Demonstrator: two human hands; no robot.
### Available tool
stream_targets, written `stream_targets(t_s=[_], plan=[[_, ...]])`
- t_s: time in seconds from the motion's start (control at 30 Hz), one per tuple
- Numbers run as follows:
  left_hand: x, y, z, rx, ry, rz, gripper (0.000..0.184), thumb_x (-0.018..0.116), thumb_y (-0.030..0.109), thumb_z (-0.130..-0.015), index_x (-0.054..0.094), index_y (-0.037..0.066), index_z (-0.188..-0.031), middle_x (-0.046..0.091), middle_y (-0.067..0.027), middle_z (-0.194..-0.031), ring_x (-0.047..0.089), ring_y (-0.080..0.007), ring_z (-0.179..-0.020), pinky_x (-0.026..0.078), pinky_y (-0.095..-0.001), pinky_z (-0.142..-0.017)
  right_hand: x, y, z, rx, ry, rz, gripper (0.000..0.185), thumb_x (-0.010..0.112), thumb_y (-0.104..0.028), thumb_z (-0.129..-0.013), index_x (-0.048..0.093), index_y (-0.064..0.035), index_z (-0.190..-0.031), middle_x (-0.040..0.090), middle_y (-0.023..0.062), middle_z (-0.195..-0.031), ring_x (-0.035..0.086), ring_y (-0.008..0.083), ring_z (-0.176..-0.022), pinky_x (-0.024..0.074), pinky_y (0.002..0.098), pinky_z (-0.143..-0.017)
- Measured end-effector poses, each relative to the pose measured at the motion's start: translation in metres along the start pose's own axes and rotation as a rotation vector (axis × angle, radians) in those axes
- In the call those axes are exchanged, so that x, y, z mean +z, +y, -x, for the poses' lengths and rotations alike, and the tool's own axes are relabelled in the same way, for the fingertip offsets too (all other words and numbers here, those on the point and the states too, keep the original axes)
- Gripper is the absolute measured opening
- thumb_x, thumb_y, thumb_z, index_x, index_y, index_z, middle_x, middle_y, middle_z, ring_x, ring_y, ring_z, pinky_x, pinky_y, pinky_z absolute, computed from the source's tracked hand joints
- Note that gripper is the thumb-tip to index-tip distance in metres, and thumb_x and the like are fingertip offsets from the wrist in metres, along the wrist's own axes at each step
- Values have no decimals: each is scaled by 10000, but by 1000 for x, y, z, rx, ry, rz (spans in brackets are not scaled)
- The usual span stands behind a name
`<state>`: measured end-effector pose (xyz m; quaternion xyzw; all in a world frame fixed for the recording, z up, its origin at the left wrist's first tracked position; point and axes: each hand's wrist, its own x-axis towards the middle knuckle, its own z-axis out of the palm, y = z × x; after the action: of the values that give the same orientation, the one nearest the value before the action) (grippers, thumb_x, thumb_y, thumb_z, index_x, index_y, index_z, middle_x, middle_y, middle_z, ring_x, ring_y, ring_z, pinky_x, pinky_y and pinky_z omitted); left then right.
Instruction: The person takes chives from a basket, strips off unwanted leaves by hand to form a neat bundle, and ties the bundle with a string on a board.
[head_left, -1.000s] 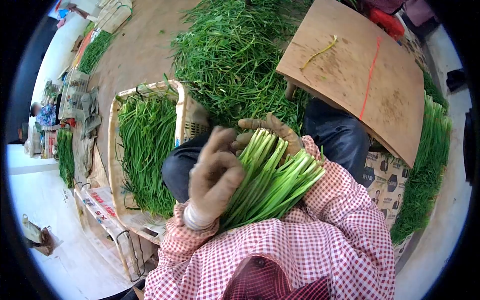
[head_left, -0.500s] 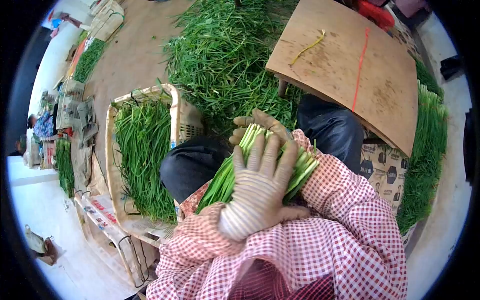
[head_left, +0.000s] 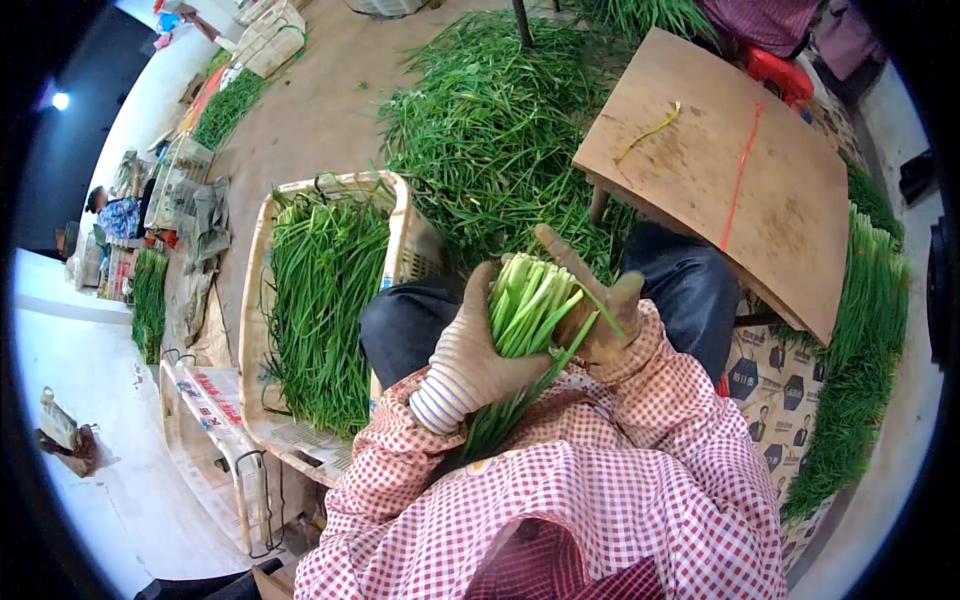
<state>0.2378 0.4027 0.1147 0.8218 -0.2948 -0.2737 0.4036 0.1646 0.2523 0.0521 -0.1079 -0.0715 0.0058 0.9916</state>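
Green stalk bunch point(head_left: 527, 300) inside the left grip point(head_left: 478, 348), clamped around it, right grip point(head_left: 601, 343) spread apart alongside.

No text could be read with certainty. Red characters point(head_left: 219, 394) on the off-white, wire-handled plastic crate point(head_left: 207, 440) and pale characters point(head_left: 743, 377) on the beige, hexagon-patterned sheet point(head_left: 775, 402) were too blurred.

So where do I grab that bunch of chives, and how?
I'd wrap your grip around the bunch of chives just below the pale stalk ends, coming from the left side, like the left hand. The stalks lie together there, while the green leaves trail back and one stray stalk pokes out on the right.
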Motion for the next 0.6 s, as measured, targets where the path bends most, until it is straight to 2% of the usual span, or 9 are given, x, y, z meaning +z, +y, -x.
stream_targets(t_s=[0.1, 0.2, 0.23, 0.27, 0.33, 0.37, 0.47, 0.53, 0.6], plan=[[5, 15, -2, -16, -1, -140, 1030, 827, 215, -558, 232, -28, -1362, 554, -186, -1175, 551, -315, -1099, 459, -362, -918, 4, 1, 1, -112, 158, 525, 1164, 776, -576, -625, 114, -164, -1489, 444, 106, -1358, 464, 221, -1200, 391, 395, -1007], [24, 16, 4, 85, 59, -312, 900, 784, 195, -584, 307, -21, -1316, 553, -231, -1110, 565, -403, -1003, 479, -420, -852, 18, -5, 1, -99, 289, 561, 1079, 794, -453, -686, 134, -155, -1486, 497, 108, -1292, 521, 186, -1113, 426, 357, -962], [33, 8, 7, 225, 138, -352, 867, 780, 197, -583, 336, -14, -1298, 554, -226, -1086, 566, -408, -980, 480, -429, -835, 27, 0, -1, -155, 362, 497, 805, 789, -253, -739, 355, -97, -1399, 582, 95, -1153, 574, 158, -1001, 464, 309, -896], [40, 2, 9, 366, 223, -391, 835, 777, 200, -583, 365, -6, -1280, 556, -221, -1061, 567, -412, -957, 481, -438, -819, 26, -1, -1, -143, 364, 504, 805, 789, -253, -739, 355, -97, -1399, 582, 95, -1153, 574, 158, -1001, 464, 309, -896], [40, 3, 7, 384, 221, -345, 809, 780, 198, -574, 391, 0, -1254, 554, -219, -1049, 569, -405, -946, 482, -438, -806, 25, -6, -6, -44, 450, 589, 443, 739, -107, -764, 558, -61, -1166, 633, 66, -1029, 601, 129, -907, 494, 269, -798], [39, 6, 8, 367, 204, -310, 795, 780, 192, -572, 403, -3, -1244, 552, -223, -1052, 568, -410, -945, 482, -433, -812, 30, -5, -9, -67, 517, 590, 232, 718, -81, -754, 595, -56, -950, 656, 38, -899, 614, 115, -801, 501, 246, -716], [12, 19, 4, 204, 64, -189, 750, 774, 177, -600, 432, -22, -1237, 548, -212, -1135, 565, -381, -1035, 471, -405, -878, 34, -7, -15, -103, 560, 587, 212, 718, -82, -751, 585, -67, -915, 657, 39, -876, 614, 108, -776, 494, 233, -678], [-19, 14, 9, 521, 78, 87, 665, 725, 148, -670, 434, -40, -1237, 562, -199, -1156, 565, -306, -1087, 469, -384, -889, 56, -25, -26, -177, 474, 758, 223, 688, -143, -790, 562, -75, -961, 655, 66, -860, 622, 137, -781, 506, 259, -691], [-65, 10, 23, 492, 189, 257, 612, 711, 82, -693, 460, -39, -1238, 557, -186, -1211, 543, -253, -1137, 443, -373, -942, 80, -54, -34, -335, 296, 907, 204, 573, -206, -882, 565, -73, -1036, 651, 88, -907, 614, 183, -854, 505, 316, -763]])
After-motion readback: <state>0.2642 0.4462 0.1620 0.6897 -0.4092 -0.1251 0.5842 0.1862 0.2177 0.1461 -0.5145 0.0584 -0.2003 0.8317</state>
